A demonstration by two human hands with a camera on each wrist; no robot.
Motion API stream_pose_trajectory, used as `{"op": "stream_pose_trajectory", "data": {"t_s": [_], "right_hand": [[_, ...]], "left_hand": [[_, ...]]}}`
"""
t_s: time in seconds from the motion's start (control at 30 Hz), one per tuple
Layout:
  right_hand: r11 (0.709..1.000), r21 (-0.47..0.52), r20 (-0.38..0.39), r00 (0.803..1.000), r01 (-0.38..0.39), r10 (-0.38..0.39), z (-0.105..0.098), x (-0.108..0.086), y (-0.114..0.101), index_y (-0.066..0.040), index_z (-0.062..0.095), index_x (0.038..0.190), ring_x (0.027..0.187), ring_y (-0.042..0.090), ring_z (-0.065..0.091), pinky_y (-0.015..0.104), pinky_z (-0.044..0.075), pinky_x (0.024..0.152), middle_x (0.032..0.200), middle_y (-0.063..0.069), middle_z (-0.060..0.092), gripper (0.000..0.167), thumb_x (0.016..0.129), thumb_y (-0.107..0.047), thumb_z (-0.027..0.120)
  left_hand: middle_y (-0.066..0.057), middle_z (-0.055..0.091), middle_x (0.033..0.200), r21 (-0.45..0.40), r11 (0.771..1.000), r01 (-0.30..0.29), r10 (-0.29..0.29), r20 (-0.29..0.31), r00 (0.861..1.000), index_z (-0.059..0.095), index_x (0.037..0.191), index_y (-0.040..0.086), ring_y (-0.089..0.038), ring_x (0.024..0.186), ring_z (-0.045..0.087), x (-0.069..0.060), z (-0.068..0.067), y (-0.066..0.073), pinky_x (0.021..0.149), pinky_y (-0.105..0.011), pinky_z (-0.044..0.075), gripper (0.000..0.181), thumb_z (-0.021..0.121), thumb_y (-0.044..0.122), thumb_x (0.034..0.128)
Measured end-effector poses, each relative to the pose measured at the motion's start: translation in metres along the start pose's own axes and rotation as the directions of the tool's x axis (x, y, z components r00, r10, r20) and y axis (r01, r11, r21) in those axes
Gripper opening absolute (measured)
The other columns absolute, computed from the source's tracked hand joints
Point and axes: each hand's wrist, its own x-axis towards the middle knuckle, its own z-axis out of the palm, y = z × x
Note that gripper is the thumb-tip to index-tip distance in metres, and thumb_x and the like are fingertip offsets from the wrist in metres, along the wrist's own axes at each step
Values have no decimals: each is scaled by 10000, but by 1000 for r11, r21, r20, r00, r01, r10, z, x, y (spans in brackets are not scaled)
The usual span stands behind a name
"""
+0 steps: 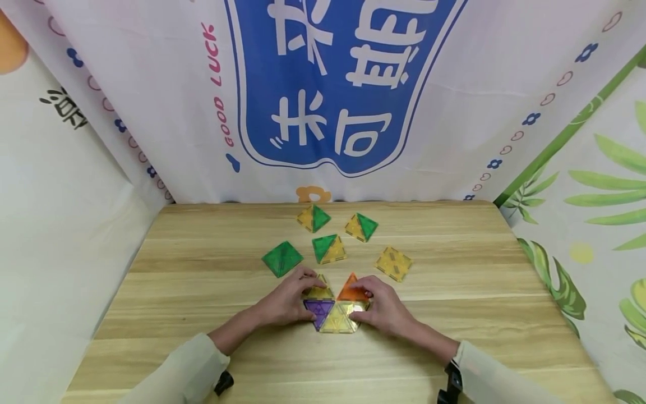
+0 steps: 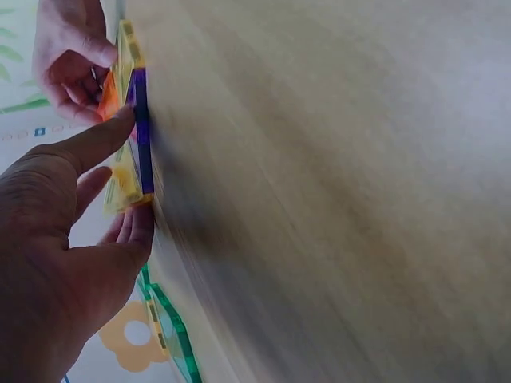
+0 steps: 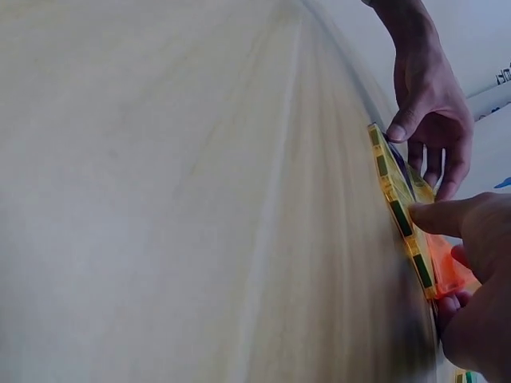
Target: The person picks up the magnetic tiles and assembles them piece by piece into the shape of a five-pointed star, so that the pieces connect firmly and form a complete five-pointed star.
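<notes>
Triangular see-through tiles lie joined near the table's middle: a purple tile [image 1: 319, 310], a clear yellow tile [image 1: 337, 321], another yellow tile [image 1: 320, 290] and an orange tile [image 1: 351, 289]. My left hand [image 1: 289, 300] curls round the left side, thumb on the purple tile and fingers on the upper yellow one. On the right side, my right hand [image 1: 388, 307] has its thumb on a pale yellow tile and its fingers at the orange tile. In the right wrist view, the orange tile [image 3: 449, 267] looks tilted up from the yellow edge. Fingertips partly cover the tiles.
Behind the hands lie a green square [image 1: 282, 258], a yellow square [image 1: 394, 264] and several green-and-yellow pieces, one [image 1: 328, 249] just beyond the joined tiles. The wooden table [image 1: 202, 252] meets a printed cloth at its back edge.
</notes>
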Motion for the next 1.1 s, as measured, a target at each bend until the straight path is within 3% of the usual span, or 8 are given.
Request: {"op": "stream_pose_trajectory", "data": {"t_s": [0.23,0.43,0.57,0.83,0.97,1.03,1.1], "right_hand": [[991,131,41,999,-11,6,-1,1,6,-127,732,1221,1042,193,653,321,588,906,1153,11,676,536,742,-108,970],[979,205,44,999,10,-20,-4,1,9,-114,728,1207,1071,238,651,328,576,936,1168,47,676,495,767,-84,953],[958,286,62,998,1,-20,-7,3,11,-89,706,1245,1005,228,633,259,558,859,1186,91,660,507,792,-70,932],[859,510,138,990,-46,-29,-9,8,20,27,596,1335,1009,180,716,259,617,786,1325,252,602,558,842,45,857],[792,596,216,976,-135,4,-13,10,22,20,584,1361,966,150,706,221,596,716,1377,249,588,582,845,41,853],[747,638,261,965,-188,21,-15,11,23,34,574,1369,984,174,711,237,607,736,1395,249,588,592,844,51,847],[705,670,302,953,-234,29,-17,12,25,53,560,1377,1053,210,720,280,625,813,1389,253,597,596,848,70,832]], "left_hand": [[-40,656,1238,-130,991,13,-5,60,998,736,1257,90,-200,1120,617,4,-5,-9,951,-357,571,458,902,50,832],[-35,644,1234,-191,981,13,0,69,998,732,1232,81,-197,1110,602,7,-9,-9,949,-345,568,409,874,26,852],[-31,604,1264,-225,974,41,-24,76,997,708,1264,105,-176,1062,560,7,-11,-8,902,-292,539,427,861,33,873],[-94,565,1288,-302,953,10,12,68,998,660,1301,96,-186,935,502,8,-14,-10,778,-242,473,478,846,-10,874],[-111,516,1355,-414,909,55,-7,118,993,633,1312,89,-170,835,430,9,-15,-13,707,-224,418,486,796,-85,889],[-113,492,1385,-467,880,80,-12,147,989,620,1314,86,-165,783,388,10,-15,-14,679,-222,390,489,766,-121,896],[-124,474,1416,-515,852,94,-4,173,985,605,1314,66,-153,793,429,12,-15,-15,688,-218,416,498,736,-163,892]]}}
